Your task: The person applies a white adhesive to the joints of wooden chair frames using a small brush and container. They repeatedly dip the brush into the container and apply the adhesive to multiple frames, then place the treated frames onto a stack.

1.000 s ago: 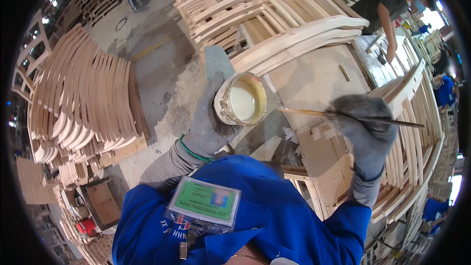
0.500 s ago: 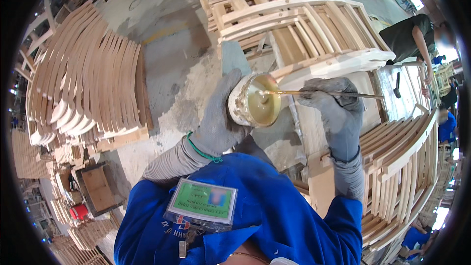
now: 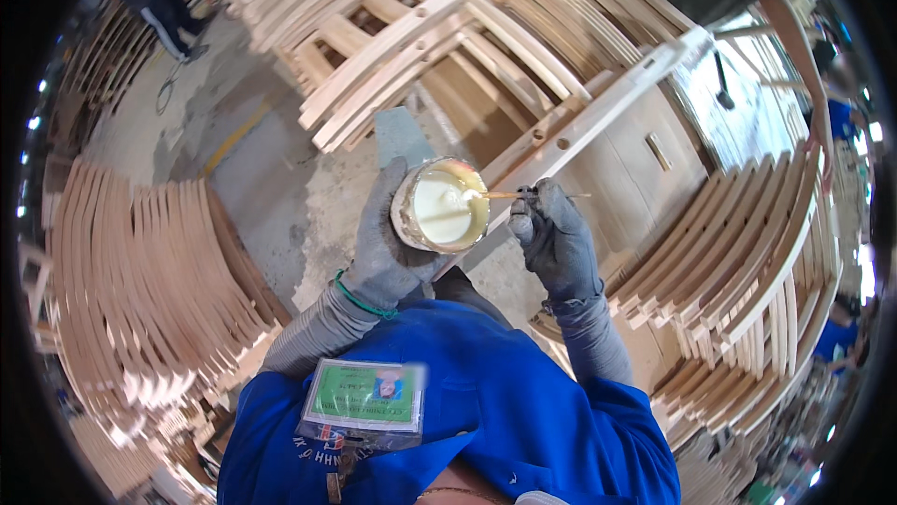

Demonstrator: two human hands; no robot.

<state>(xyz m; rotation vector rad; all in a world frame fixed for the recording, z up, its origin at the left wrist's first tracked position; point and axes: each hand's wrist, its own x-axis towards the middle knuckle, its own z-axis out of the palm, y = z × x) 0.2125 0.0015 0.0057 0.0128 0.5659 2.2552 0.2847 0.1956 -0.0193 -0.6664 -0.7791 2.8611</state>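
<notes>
The stick (image 3: pixel 505 195) has swung down, its tip now dipped in the cup (image 3: pixel 439 206); left hand (image 3: pixel 388 248) cradles the cup steady beside it; right hand (image 3: pixel 553 243) pinches the stick to load glue.

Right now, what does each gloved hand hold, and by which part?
The left hand grips the glue pot around its side; the right hand pinches the thin stick near its outer end.

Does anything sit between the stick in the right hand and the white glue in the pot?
Nothing visible does. The right hand holds the stick with its tip already over the open pot, at the white glue. The left hand cups the pot from the far side.
</notes>
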